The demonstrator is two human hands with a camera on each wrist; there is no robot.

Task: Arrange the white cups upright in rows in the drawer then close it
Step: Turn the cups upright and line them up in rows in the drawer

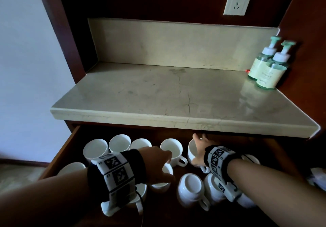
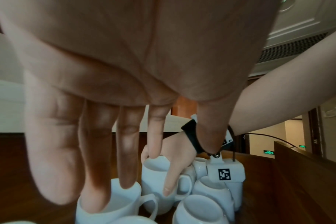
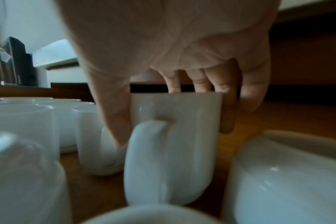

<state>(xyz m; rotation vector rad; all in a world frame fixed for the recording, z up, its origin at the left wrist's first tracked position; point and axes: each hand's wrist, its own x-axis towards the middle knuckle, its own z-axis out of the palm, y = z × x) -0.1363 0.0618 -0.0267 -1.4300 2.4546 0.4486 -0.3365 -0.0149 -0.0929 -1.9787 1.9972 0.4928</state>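
Observation:
The wooden drawer (image 1: 60,154) stands open and holds several white cups. A back row of upright cups (image 1: 120,143) runs from the left. My right hand (image 1: 196,150) grips the rightmost upright cup (image 1: 191,153) from above. In the right wrist view the thumb and fingers (image 3: 227,121) clamp that cup (image 3: 184,174) by its rim. My left hand (image 1: 167,165) hangs with straight fingers (image 2: 125,159), the tips touching the rim of the neighbouring upright cup (image 2: 109,207). An upside-down cup (image 1: 191,186) and tipped cups (image 1: 214,189) lie under my right forearm.
A marble counter (image 1: 176,94) overhangs the back of the drawer, close above my right hand. Two green pump bottles (image 1: 266,68) stand at its right rear. A wall socket (image 1: 237,1) is above. More cups (image 1: 70,169) sit at the drawer's front left.

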